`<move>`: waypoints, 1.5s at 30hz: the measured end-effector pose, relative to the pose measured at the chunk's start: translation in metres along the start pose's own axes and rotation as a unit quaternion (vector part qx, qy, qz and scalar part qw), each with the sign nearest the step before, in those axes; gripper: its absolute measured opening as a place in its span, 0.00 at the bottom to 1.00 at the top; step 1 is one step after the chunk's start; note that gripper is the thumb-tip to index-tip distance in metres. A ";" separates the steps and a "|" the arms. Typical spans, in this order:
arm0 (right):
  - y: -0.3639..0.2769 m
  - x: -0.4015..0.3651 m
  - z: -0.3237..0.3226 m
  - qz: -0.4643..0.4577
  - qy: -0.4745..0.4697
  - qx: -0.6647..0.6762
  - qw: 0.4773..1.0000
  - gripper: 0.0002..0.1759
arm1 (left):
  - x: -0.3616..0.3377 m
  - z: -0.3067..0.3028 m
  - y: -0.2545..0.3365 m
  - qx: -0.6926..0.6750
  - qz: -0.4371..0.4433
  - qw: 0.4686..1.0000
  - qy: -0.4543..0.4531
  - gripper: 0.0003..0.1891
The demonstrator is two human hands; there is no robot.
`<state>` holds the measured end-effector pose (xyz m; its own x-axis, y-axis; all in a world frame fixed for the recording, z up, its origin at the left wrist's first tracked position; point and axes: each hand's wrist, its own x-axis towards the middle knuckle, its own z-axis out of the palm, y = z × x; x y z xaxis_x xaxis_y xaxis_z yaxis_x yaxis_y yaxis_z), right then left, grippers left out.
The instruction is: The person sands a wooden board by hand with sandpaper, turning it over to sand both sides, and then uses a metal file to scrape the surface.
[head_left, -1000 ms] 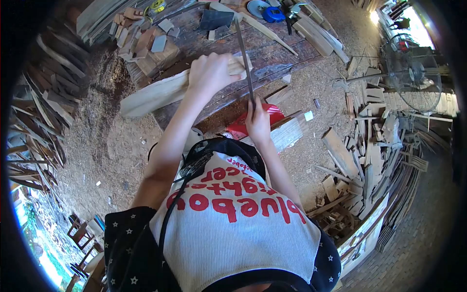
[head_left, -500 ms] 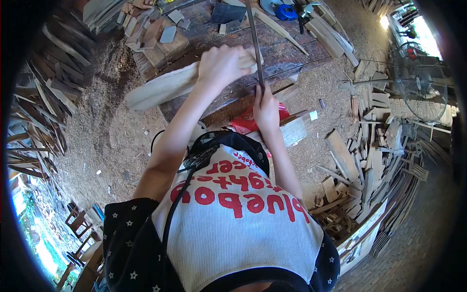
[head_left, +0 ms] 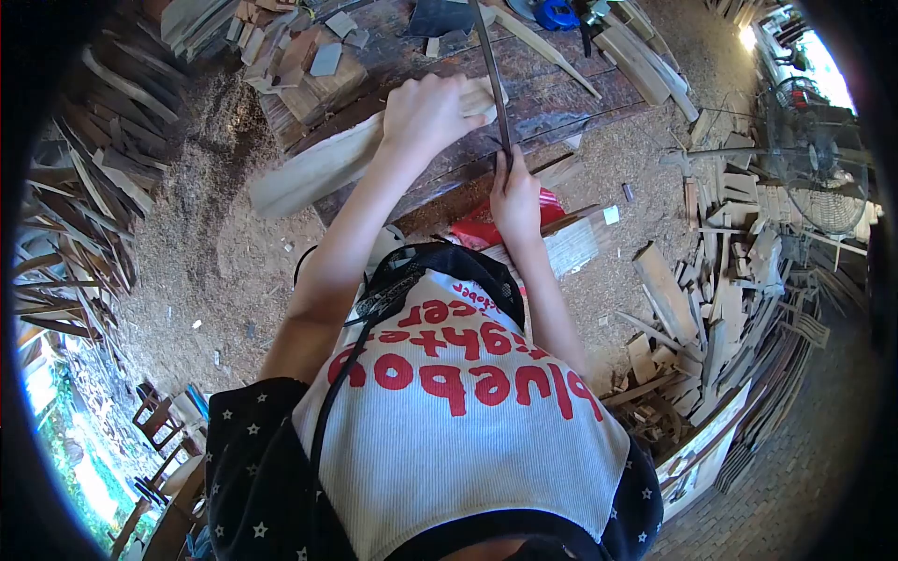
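My left hand (head_left: 426, 114) is closed over a long pale piece of wood (head_left: 323, 166) and presses it on the dark wooden bench (head_left: 547, 98). The wood's broad end sticks out past the bench's near left edge. In my right hand (head_left: 516, 204), the fingers wrap round the near end of a long, narrow dark saw (head_left: 490, 61), seen almost edge-on. Its far end runs out of the top of the picture. The saw crosses the wood's right end, just right of my left hand; the exact contact is hard to make out.
Wood blocks (head_left: 323, 89) are piled at the bench's left. A blue tape measure (head_left: 558, 14) and wooden strips (head_left: 631, 65) lie at its right. Below the bench is a red bag (head_left: 479, 231). Offcuts (head_left: 666, 294) and a fan (head_left: 812, 173) stand right, over sawdust-covered floor.
The whole view has shifted slightly, with the bench now a little higher and further right. Both hands keep their grips; I see hardly any movement of the saw against the wood.
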<state>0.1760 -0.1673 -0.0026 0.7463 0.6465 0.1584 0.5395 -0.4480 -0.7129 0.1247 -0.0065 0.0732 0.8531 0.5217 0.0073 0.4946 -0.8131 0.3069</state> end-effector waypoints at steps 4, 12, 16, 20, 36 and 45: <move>0.046 -0.054 0.005 0.038 -0.030 0.021 0.999 0.14 | 0.007 -0.003 -0.005 0.009 -0.030 1.000 0.004 0.31; 0.002 -0.006 -0.005 -0.007 0.012 0.005 1.000 0.10 | 0.000 0.003 0.003 0.011 0.008 1.000 0.013 0.29; 0.030 -0.037 0.002 0.014 0.006 0.035 0.999 0.10 | 0.004 -0.002 -0.001 0.009 0.000 1.000 0.010 0.28; 0.057 -0.060 -0.001 0.024 -0.012 0.038 0.999 0.09 | 0.006 0.004 -0.003 0.025 -0.007 1.000 0.016 0.30; 0.007 -0.021 -0.002 0.029 0.036 0.062 0.997 0.13 | -0.002 0.005 0.016 0.045 0.039 0.998 0.002 0.31; 0.042 -0.076 -0.007 0.137 -0.025 0.063 0.988 0.14 | 0.011 0.005 0.006 0.065 0.043 0.997 0.024 0.31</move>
<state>0.1445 -0.2393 -0.0396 0.8357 0.5427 -0.0839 0.2645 -0.5318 -0.8045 0.1380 -0.0070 0.0705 0.8856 0.4584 0.0746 0.4406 -0.8800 0.1773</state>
